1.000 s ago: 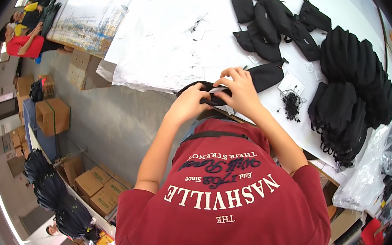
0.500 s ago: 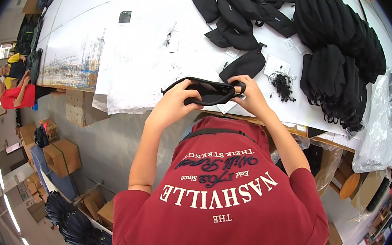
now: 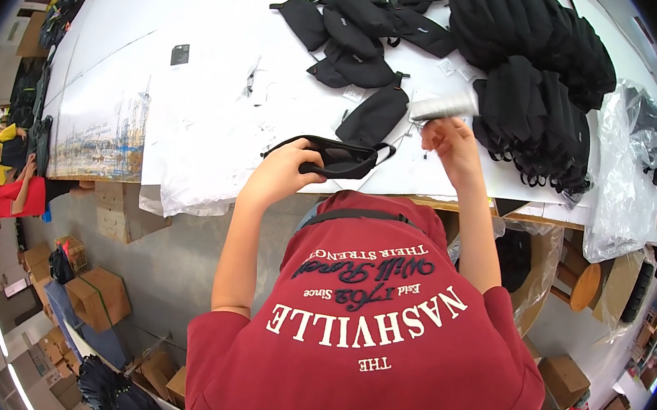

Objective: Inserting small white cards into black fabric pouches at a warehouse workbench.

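My left hand (image 3: 288, 173) grips the near side of a black fabric pouch (image 3: 341, 161) at the table's front edge. The pouch's mouth gapes, and a loop stands at its right end. Off to the right, my right hand (image 3: 453, 144) is raised over the table with its fingers pinched at a pale tag (image 3: 444, 107), which is smeared by motion. Just beyond the held pouch lies another black pouch (image 3: 374, 115). Farther back is a loose heap of similar pouches (image 3: 354, 36). White paper partly shows beneath the held pouch.
Rows of stacked black pouches (image 3: 534, 114) fill the table's right side, beside clear plastic bags (image 3: 627, 180). A small black card (image 3: 180, 54) lies on the white table (image 3: 210, 112). Cardboard boxes (image 3: 98, 297) stand on the floor at left. A person in red (image 3: 17, 192) is at far left.
My right hand has let go of the pouch's loop end and moved right, to the pale tag. My left hand keeps hold of the pouch. The whole view has shifted slightly.
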{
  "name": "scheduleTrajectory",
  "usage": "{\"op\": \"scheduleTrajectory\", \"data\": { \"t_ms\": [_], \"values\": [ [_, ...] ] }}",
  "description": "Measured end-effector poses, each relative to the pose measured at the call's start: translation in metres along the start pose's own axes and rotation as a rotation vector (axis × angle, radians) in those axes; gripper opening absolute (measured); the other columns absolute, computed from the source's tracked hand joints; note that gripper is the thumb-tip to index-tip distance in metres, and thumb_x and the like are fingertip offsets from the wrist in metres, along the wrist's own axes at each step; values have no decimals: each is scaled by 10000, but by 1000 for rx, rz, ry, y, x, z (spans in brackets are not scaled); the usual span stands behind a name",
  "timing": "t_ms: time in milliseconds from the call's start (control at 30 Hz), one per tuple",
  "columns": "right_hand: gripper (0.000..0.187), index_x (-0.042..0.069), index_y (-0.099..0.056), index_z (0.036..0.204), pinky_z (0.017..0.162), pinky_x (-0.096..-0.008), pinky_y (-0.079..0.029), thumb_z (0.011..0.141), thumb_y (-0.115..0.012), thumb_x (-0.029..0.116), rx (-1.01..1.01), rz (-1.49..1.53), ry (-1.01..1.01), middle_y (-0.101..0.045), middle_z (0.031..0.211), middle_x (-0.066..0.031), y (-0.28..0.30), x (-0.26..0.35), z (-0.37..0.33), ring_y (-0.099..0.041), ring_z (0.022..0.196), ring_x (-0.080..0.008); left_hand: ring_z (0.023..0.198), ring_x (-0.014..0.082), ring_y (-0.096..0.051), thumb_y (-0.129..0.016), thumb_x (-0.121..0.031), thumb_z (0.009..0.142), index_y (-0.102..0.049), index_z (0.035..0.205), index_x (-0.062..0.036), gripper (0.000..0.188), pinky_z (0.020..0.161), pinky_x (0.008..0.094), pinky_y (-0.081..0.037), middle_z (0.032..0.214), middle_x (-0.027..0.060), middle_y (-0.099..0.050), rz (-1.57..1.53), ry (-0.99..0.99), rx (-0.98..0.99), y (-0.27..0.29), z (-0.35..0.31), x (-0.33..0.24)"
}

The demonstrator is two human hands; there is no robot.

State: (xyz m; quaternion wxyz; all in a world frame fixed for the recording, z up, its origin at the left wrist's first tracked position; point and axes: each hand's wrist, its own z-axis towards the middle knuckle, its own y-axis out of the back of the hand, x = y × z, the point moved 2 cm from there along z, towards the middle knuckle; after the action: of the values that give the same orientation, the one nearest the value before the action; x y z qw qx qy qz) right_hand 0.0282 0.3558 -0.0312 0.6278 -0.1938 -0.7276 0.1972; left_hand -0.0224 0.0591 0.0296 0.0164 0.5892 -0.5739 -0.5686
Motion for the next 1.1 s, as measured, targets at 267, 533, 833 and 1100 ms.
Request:
{"op": "scheduleTrajectory", "data": {
  "t_ms": [267, 533, 833, 1100],
  "values": [
    [356, 133, -515, 650, 450, -222, -321, 892, -603, 379, -605, -7, -81, -490, 511, 8, -22, -37, 16, -431, 439, -90, 853, 298, -586, -713, -181, 722, -675, 857, -42, 197, 759, 373, -456, 908, 105, -592, 53, -133, 72, -8, 20, -32],
    [347, 23, -600, 702, 447, -246, -148, 857, -676, 324, -677, -441, 224, -327, 489, 86, 15, -32, 22, -217, 475, -20, 861, 291, -589, -715, -189, 722, -675, 859, -38, 208, 767, 363, -462, 930, 93, -602, 36, -200, 12, -17, 18, -43],
    [265, 79, -714, 747, 432, -290, -305, 766, -725, 343, -54, -1122, 204, -456, 454, -11, -31, 36, -4, -427, 423, -130, 1074, 308, -535, -728, -152, 704, -670, 861, -34, 205, 882, 365, -443, 1212, 110, -536, 148, -161, -26, -28, 20, -55],
    [404, 87, -705, 694, 507, -372, -451, 779, -622, 473, 359, -1739, 300, -585, 542, -110, -57, 20, -8, -596, 536, -293, 1116, 273, -492, -712, -133, 706, -624, 803, -46, 157, 970, 406, -376, 1125, 56, -572, 261, -429, -268, -30, 24, -75]
  ]
}}
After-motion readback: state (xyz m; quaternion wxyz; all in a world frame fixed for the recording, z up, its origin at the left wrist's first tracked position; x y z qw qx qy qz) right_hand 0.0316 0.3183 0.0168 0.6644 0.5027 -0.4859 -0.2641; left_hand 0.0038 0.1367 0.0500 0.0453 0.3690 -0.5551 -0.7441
